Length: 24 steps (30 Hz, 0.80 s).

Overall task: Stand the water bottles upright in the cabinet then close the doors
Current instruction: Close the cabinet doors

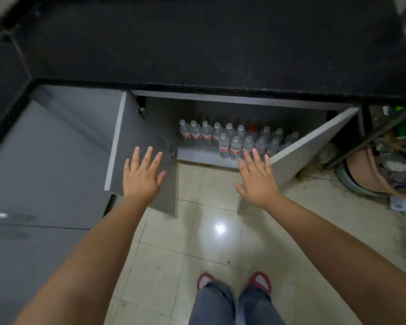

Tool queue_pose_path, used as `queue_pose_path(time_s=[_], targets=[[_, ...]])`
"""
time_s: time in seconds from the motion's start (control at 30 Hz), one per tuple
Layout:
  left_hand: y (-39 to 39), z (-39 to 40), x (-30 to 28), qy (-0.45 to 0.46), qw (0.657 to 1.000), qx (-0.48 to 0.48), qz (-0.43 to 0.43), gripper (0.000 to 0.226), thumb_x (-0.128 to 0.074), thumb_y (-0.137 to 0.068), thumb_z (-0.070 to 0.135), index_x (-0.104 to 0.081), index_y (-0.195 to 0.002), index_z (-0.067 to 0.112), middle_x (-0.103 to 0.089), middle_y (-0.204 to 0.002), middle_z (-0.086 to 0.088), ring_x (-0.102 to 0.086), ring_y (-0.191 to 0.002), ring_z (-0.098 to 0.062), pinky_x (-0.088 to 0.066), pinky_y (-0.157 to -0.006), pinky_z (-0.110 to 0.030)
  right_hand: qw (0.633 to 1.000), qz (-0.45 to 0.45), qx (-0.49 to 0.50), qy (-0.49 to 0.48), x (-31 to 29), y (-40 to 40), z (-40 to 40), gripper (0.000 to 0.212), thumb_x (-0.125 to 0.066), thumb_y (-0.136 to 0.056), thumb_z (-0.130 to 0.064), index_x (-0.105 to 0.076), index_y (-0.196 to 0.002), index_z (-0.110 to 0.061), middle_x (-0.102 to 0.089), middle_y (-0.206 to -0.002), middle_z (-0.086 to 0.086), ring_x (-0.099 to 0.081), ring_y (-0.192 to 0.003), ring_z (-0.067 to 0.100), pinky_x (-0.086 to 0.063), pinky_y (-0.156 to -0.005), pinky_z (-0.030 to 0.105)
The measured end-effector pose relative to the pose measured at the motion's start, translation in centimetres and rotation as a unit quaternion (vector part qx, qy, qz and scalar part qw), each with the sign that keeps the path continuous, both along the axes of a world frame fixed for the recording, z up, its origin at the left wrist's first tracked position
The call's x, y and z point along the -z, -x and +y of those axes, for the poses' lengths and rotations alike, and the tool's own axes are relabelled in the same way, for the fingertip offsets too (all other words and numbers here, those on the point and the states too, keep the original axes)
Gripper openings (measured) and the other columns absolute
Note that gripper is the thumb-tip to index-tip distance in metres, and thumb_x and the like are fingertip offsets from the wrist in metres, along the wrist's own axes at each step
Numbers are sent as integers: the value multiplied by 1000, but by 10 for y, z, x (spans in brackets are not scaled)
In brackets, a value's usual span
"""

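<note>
Clear plastic water bottles (235,146), matt grey cabinet doors (148,146), glossy floor tiles (211,231), speckled black stone countertop (197,48).

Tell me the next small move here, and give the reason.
Probably swing both doors shut. The bottles already stand upright in rows inside the cabinet, and both doors are wide open. The left hand is spread flat over the left door, the right hand by the right door; whether either touches is unclear.

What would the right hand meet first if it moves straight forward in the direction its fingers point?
Probably the right cabinet door. The right hand is open, its fingers aimed up along the door's inner edge, with the water bottles just beyond. Depth is unclear, so it might pass into the cabinet instead.
</note>
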<state>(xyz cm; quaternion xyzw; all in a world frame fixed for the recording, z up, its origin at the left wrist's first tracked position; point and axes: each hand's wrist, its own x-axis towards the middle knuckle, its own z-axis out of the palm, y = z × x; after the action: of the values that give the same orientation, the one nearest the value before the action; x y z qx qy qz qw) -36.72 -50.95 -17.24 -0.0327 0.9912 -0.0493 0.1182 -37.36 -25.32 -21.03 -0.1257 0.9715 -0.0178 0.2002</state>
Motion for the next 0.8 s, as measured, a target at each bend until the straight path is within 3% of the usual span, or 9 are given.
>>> queue_pose_path(time_s=[0.2,0.3,0.37,0.47,0.57,0.63,0.7,0.77,0.8], targets=[[30,-94,12,0,997,48,-57,58,-31,-98,43,-14,-149,19,-6,-160,-4,6,-148,-27,-2,-121,-42,999,17,20,-25,3,38,-26,69,-28,-99,-45,3,-150,-11,8,-160,13,13,-147,29,9,-120,43],[46,-126,26,-25,986,131,-101,92,-1,-79,73,-25,-146,14,-15,-158,-8,-3,-148,-31,-3,-121,-44,998,31,54,-21,5,51,-37,68,-31,-99,-43,-3,-151,-9,3,-160,12,9,-148,28,8,-120,42],[46,-137,39,-39,976,187,-108,112,19,-70,79,-36,-142,13,-27,-153,-11,-13,-145,-35,12,-120,-37,996,37,70,-29,5,55,-43,67,-31,-99,-43,-4,-150,-9,1,-160,13,8,-148,28,8,-120,42],[50,-137,43,-18,959,255,-119,93,7,-88,64,-57,-127,9,-55,-135,-20,-27,-134,-36,26,-113,-22,995,35,77,-49,5,60,-48,68,-31,-99,-42,-3,-150,-7,2,-160,14,9,-148,29,7,-120,41],[59,-132,46,-3,937,333,-108,80,0,-92,62,-52,-128,12,-59,-129,-24,6,-146,-26,21,-116,-28,995,25,79,-53,2,64,-50,69,-32,-99,-41,-3,-150,-5,2,-160,16,8,-148,30,7,-121,41],[65,-120,45,-2,917,383,-115,85,3,-86,70,-36,-137,15,-49,-138,-25,25,-144,-23,21,-115,-33,995,21,80,-61,1,64,-51,68,-31,-99,-40,-3,-150,-5,2,-160,15,8,-148,30,7,-121,41],[72,-99,49,-34,895,422,-137,103,12,-69,83,-9,-145,17,-14,-152,-23,26,-137,-31,24,-112,-40,995,19,74,-59,1,65,-49,65,-30,-100,-38,-3,-150,-7,2,-160,13,9,-148,29,7,-121,41],[83,-70,43,-27,884,427,-185,110,14,-54,85,10,-142,18,24,-144,-13,30,-129,-32,24,-105,-46,997,16,64,-41,2,67,-43,62,-31,-100,-33,-4,-150,-9,1,-161,11,7,-148,26,7,-121,39],[92,-56,41,-25,878,437,-195,112,9,-56,85,12,-144,16,30,-139,-9,32,-129,-30,24,-104,-45,998,17,55,-27,2,70,-39,60,-32,-100,-29,-5,-150,-9,0,-161,10,6,-149,24,8,-120,37]])
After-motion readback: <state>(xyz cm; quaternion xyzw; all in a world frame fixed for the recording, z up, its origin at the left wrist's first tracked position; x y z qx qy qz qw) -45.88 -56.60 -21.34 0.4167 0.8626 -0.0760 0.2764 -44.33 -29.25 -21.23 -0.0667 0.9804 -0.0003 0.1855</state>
